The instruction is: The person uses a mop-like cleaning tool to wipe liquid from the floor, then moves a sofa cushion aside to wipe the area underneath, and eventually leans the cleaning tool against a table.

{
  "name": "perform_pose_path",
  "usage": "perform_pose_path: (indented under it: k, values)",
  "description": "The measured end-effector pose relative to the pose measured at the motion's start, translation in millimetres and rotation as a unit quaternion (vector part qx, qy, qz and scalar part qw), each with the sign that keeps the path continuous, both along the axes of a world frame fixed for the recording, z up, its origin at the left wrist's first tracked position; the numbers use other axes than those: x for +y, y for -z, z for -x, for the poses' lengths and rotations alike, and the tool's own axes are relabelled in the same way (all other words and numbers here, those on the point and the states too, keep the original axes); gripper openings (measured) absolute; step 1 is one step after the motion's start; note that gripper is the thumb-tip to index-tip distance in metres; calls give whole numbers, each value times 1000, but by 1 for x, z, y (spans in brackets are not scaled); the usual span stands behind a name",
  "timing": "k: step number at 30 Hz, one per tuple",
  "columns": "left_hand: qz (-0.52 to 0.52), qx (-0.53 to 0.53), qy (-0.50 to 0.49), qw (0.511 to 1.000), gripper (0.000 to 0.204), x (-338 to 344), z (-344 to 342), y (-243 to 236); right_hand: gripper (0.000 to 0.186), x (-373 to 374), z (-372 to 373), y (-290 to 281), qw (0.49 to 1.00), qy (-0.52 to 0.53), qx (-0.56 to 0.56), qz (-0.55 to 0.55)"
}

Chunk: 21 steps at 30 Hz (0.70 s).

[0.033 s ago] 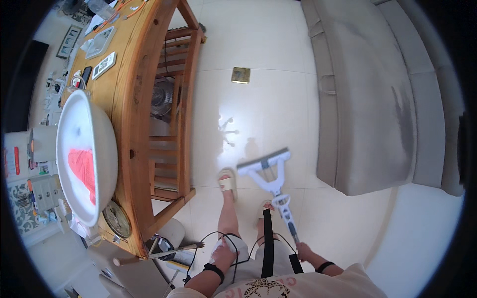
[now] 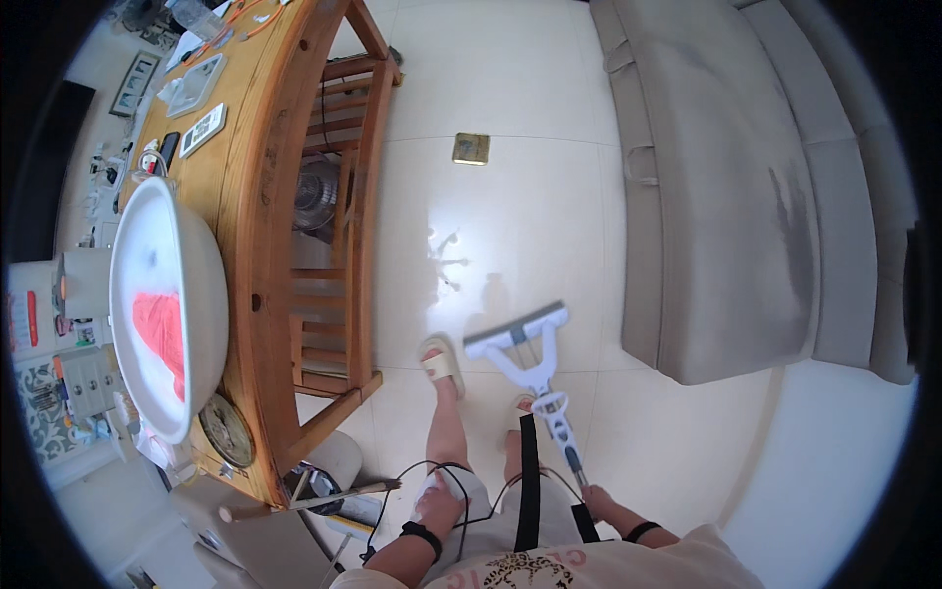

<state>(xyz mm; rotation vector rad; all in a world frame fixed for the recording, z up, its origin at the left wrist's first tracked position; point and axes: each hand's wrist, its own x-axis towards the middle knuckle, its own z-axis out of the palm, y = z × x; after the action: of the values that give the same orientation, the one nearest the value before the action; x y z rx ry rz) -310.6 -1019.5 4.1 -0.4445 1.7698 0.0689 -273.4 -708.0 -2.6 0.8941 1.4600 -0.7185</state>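
Observation:
My right hand [image 2: 599,505] grips the pole of a mop. The white and pale lilac squeeze mop [image 2: 534,377] points away from me over the tiles, its grey strip head [image 2: 516,330] just ahead of my feet. Whether that head touches the floor I cannot tell. At my left thigh, my left hand [image 2: 439,505] rests against the pale shorts with its fingers loosely extended, and no object shows in it. A thin black cable [image 2: 424,463] loops around beside it. My feet wear cream slippers [image 2: 442,368].
A wooden table [image 2: 265,245] on the left carries a white basin [image 2: 208,304] with a red cloth [image 2: 160,332]. Below sits a fan [image 2: 316,196]. A grey sofa [image 2: 721,196] lines the right. A gold square floor plate [image 2: 471,149] lies ahead. A bin [image 2: 339,456] stands near the table's leg.
The mop head sits slightly lower and farther left in the picture. The whole view has shifted a little. My hands keep their places.

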Motion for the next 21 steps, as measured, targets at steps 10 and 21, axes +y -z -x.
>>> perform_pose_path:
  k: [10, 21]
  values:
    - [7, -19, -38, 999, 87, -24, -68, -12, 21, -34, 69, -20, 990, 19, 122, 73]
    - [-16, 3, -154, 988, 87, -46, -95, -11, 25, -134, 295, -22, 945, 125, 247, 176]
